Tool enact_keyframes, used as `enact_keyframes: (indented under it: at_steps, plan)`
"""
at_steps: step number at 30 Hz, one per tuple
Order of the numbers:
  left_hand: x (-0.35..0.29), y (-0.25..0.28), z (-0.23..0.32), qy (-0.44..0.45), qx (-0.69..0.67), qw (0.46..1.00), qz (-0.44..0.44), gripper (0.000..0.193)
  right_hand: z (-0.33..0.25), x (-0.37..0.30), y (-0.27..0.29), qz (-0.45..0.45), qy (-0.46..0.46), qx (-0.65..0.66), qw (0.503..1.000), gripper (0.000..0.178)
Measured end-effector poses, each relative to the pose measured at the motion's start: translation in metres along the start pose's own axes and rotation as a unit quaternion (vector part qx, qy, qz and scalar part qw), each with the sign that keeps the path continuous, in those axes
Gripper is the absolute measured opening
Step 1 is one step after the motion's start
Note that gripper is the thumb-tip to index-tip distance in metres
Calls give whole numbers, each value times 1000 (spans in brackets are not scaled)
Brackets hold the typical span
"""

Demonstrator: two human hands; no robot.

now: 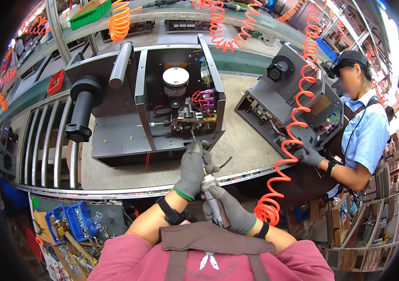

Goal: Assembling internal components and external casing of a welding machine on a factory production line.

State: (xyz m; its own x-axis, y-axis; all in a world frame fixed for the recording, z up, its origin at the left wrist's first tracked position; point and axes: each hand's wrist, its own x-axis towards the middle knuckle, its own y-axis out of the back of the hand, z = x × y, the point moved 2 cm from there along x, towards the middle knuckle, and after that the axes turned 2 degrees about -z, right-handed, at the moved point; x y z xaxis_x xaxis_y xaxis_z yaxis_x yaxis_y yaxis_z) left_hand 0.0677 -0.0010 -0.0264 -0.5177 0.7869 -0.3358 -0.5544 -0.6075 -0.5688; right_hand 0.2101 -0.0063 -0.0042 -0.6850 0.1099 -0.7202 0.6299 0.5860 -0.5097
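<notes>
My right hand (236, 211), in a grey glove, is wrapped round the body of a power screwdriver (217, 208). The gloved left hand (191, 169) is closed round the driver's long shaft, nearer its tip. That tip points up at a metal mechanism (186, 122) with a brass fitting (209, 120) in an open dark grey machine housing (115, 136); whether it touches a screw is too small to tell. Above the mechanism sits a white-topped cylinder (175, 77), with pink and purple wiring (202, 98) beside it. A black spool holder (84, 107) juts from the housing's left side.
A coworker (363, 126) at the right has a gloved hand at a second housing (274, 112). Red coiled hose (281, 173) hangs between us. Metal rollers (42, 145) lie at the left. Blue bins (78, 220) of small hardware stand at the lower left.
</notes>
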Motion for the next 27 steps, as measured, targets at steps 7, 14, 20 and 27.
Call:
enact_keyframes:
  at_steps: [7, 14, 20, 27]
  plan:
    - [2, 24, 16, -27, 10, 999, 38, 41, -3, 19, -12, -5, 1, -76, 997, 34]
    - [1, 28, 17, -17, -14, 999, 49, 39, -4, 21, -16, -13, 0, -82, 997, 34]
    - [3, 31, 17, -15, -10, 999, 44, 37, -2, 24, -18, -31, 10, -56, 998, 35]
    - [3, 33, 17, -5, 5, 999, 46, 37, 2, 25, -19, -26, 11, -34, 999, 36]
